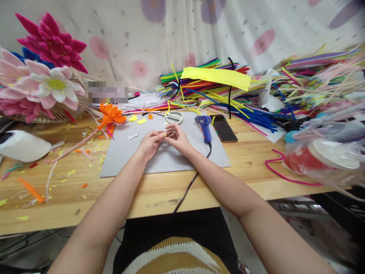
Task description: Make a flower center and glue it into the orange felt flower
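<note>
My left hand [150, 144] and my right hand [179, 140] meet over the grey cutting mat [125, 160]. Their fingertips are pinched together around a tiny pale-yellow bit [164, 134], too small to name and mostly hidden by the fingers. Just beyond them lie scissors [174, 117] with pale handles. A short white piece [133, 136] rests on the mat left of my left hand. To the right of my right hand is a blue glue gun [205, 129] on its side, with its black cord running under my right forearm.
A phone [224, 128] lies beside the mat. Bundles of coloured pipe cleaners [205, 91] fill the back, with a yellow strip [216, 77] on top. An orange flower [110, 117], a white roll [25, 145], scraps and a flower basket [76, 108] are left; a red-and-white spool [310, 158] is right.
</note>
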Tool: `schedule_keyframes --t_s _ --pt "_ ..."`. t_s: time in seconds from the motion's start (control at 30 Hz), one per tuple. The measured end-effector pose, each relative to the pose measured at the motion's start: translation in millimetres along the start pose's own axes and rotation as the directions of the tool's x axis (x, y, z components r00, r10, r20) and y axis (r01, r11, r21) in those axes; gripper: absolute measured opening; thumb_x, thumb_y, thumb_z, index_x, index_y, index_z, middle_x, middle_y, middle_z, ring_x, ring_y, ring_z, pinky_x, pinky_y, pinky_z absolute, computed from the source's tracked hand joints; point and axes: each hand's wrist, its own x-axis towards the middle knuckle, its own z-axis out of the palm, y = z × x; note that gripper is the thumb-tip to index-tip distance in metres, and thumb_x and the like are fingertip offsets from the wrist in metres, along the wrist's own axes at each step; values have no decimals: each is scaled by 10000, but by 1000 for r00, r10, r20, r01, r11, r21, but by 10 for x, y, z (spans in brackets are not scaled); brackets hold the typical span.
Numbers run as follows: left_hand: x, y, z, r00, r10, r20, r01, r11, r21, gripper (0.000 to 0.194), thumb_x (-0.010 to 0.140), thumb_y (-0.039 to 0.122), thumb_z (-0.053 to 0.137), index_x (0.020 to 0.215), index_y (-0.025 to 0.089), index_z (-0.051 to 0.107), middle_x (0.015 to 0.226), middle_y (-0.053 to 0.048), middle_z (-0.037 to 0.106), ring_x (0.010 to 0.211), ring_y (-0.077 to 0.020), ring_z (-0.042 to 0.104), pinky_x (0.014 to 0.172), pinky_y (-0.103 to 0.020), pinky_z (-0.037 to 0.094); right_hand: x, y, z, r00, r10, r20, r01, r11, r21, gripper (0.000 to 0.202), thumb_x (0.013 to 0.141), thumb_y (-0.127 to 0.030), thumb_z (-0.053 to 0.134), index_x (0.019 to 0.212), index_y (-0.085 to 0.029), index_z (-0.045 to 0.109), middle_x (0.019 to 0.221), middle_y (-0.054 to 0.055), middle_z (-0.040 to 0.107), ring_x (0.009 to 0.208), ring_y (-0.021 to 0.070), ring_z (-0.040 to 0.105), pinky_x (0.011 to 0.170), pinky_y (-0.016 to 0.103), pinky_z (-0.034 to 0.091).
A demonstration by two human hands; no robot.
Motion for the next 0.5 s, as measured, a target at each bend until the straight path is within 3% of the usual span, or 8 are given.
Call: schedule_keyframes --t_s 0.23,0.5 --pt "-4 7 -4 1000 9 -16 -9 1000 -5 309 497 93 770 483 136 464 903 -27 656 845 -131 626 793 -273 451 23 68 15 998 55 8 -55 996 66 450 604 -319 700 937 -236 409 705 -57 598 662 111 572 684 286 462" --pt "-8 -17 4 1000 7 -22 -6 998 57 280 519 162 798 538 136 520 832 -47 667 816 -137 632 809 -287 451 30 74 -13 996 86 -16 -85 992 91 433 606 -321 693 912 -235 399 681 -71 591 642 104 571 667 277 454"
